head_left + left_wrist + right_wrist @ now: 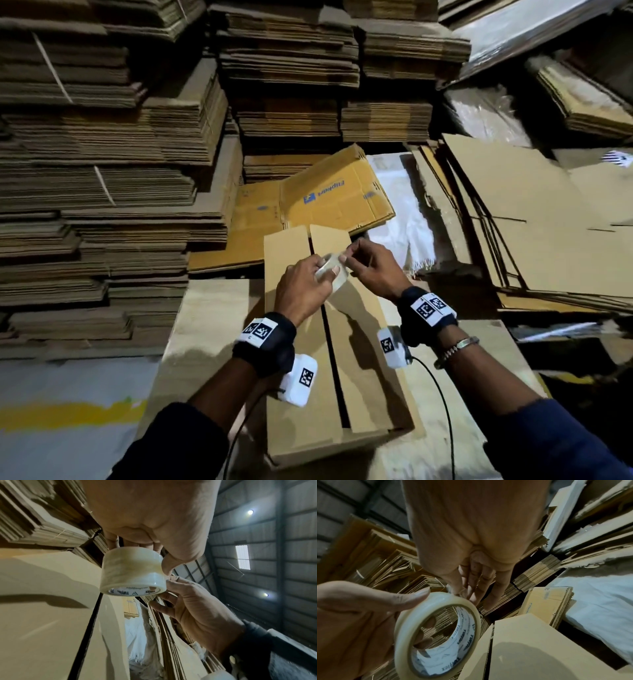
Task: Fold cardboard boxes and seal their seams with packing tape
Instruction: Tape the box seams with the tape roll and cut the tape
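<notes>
A brown cardboard box (363, 346) lies in front of me with its top flaps folded shut and a dark open seam (331, 346) running along the middle. Above its far end my left hand (320, 274) grips a roll of clear packing tape (334, 275), fingers through the core and thumb on the outer face. The roll (132, 572) fills the left wrist view, and its white printed core (452, 642) shows in the right wrist view. My right hand (349, 256) pinches the tape's end at the roll's upper rim, its other fingers (477, 585) spread.
Tall stacks of flattened cardboard (102, 154) wall in the left and back. A yellow printed flat carton (329, 195) lies just beyond the box, a white sack (404, 219) beside it. Large loose sheets (534, 226) lean at the right. Cables trail from both wrists.
</notes>
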Demonstrator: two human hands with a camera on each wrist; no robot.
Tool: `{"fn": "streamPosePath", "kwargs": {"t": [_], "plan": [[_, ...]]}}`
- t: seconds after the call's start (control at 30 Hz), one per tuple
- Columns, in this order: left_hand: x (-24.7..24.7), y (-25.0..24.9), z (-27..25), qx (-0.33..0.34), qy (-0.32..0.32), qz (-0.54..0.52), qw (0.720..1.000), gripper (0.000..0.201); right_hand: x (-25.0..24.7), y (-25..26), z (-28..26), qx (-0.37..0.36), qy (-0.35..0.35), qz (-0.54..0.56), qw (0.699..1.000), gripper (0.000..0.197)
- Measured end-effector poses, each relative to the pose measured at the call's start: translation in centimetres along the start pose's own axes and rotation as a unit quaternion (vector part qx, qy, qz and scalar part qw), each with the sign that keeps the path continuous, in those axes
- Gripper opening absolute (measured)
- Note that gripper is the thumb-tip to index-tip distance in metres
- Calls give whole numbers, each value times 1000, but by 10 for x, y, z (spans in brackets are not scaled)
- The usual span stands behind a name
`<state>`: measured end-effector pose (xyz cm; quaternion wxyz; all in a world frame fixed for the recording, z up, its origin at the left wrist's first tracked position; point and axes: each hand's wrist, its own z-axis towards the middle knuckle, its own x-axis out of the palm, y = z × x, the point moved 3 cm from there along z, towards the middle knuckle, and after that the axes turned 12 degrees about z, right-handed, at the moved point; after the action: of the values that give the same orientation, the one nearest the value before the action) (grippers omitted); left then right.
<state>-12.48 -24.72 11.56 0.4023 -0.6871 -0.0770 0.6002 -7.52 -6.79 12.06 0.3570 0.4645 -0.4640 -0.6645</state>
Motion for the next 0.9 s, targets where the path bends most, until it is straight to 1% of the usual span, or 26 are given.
{"fn": "streamPosePath", "kwargs": {"t": [0.07,0.13,0.23,0.33,0.37,0.4,0.43,0.47,0.53,0.63,0.7,0.77,0.83,0.9], "plan": [[0,10,2,-6,5,-36,999,28,10,1,2,3,1,-14,1000,10],[0,17,2,-11,15,-68,997,26,17,5,2,36,4,0,999,12],[2,22,0,-9,33,-96,995,25,24,11,-2,129,18,112,985,24],[5,26,0,-9,36,-123,992,28,28,9,-4,154,20,190,969,46],[6,26,0,-10,34,-133,990,33,28,7,-3,159,22,207,965,54],[7,27,1,-12,33,-145,989,42,29,5,-1,163,27,214,963,57],[7,28,1,-14,33,-154,987,49,30,3,0,159,33,207,965,55],[7,29,2,-16,33,-161,986,53,31,1,2,150,40,198,968,48],[6,30,2,-8,37,-171,985,53,30,-4,6,133,39,201,970,38],[4,30,4,-9,42,-196,980,52,25,-19,17,125,34,235,963,23],[5,28,5,-15,52,-215,975,45,23,-29,24,121,19,251,960,21],[10,23,7,-27,89,-263,960,37,21,-38,32,122,5,270,955,23],[18,20,8,-38,127,-317,939,38,21,-46,41,123,0,278,953,24],[27,24,12,-56,118,-331,935,41,24,-55,55,128,7,254,959,19]]}}
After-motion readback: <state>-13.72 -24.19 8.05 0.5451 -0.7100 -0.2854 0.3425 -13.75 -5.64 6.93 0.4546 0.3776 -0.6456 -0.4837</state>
